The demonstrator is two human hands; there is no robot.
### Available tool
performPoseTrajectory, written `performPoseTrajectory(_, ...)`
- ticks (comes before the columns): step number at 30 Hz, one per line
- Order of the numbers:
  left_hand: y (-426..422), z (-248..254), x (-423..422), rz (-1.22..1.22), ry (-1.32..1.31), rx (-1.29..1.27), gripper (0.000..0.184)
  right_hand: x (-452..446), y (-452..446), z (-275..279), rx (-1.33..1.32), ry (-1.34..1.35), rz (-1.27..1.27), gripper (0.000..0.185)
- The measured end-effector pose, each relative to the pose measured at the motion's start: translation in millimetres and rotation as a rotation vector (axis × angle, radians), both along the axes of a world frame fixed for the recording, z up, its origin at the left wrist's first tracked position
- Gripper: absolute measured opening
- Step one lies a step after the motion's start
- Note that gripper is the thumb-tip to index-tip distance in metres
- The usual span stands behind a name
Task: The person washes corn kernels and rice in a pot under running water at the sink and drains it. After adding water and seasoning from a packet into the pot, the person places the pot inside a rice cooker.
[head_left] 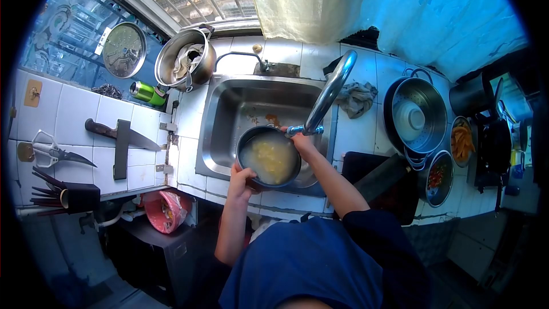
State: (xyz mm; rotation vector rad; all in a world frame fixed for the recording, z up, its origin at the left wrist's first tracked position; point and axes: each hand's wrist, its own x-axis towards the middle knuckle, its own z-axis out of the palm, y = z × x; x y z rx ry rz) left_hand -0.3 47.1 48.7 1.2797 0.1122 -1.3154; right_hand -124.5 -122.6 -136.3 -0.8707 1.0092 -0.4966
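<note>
A dark round bowl (pixel 269 157) hangs over the near part of the metal sink (pixel 213 137). It holds cloudy water and pale yellow pieces (pixel 269 153) whose kind I cannot make out. My left hand (pixel 241 180) grips the bowl's near left rim, thumb on top. At the far right rim, my right hand (pixel 303 145) closes around the edge; some of its fingers are hidden. Just above that hand is the lower end of the chrome faucet (pixel 331 92). Brownish scraps (pixel 272 119) lie on the sink floor.
Left of the sink stand a metal pot (pixel 207 64) with cloth in it and a green bottle (pixel 147 92). A knife (pixel 140 138) and scissors (pixel 57 154) hang on the tiles. On the right are a cleaver (pixel 382 177), a colander (pixel 432 120), and a bowl of chopped red and green pieces (pixel 436 178).
</note>
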Motion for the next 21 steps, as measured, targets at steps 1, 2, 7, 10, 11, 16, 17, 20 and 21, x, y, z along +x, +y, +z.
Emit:
performPoseTrajectory(1,0,-4,0,-0.001,0.0,0.001,0.063,-2,-1,11,0.011,0.01,-0.004,0.024)
performPoseTrajectory(2,1,-10,0,-0.001,-0.063,0.017,0.055,-4,-2,22,0.021,0.02,-0.006,0.022)
performPoseTrajectory(7,-3,-3,-3,0.02,-0.142,0.068,0.048,-11,-4,91,0.155,-0.19,-0.058,0.019)
performPoseTrajectory(10,-3,-9,-1,0.03,-0.151,0.045,0.047,-13,-5,94,0.207,-0.247,-0.077,0.018)
performPoseTrajectory(11,-2,-10,-1,0.034,-0.144,0.039,0.046,-14,-5,93,0.24,-0.287,-0.066,0.018)
performPoseTrajectory(16,-6,2,-3,0.049,-0.13,0.07,0.044,-17,-6,96,0.327,-0.332,-0.085,0.018)
performPoseTrajectory(17,-5,1,0,0.037,-0.098,0.059,0.054,-18,-6,98,0.348,-0.359,-0.109,0.019)
performPoseTrajectory(20,-5,1,1,0.016,-0.065,0.027,0.065,-20,-7,94,0.423,-0.411,-0.088,0.022)
performPoseTrajectory(21,-5,3,1,0.008,-0.065,0.005,0.065,-20,-7,91,0.424,-0.411,-0.087,0.022)
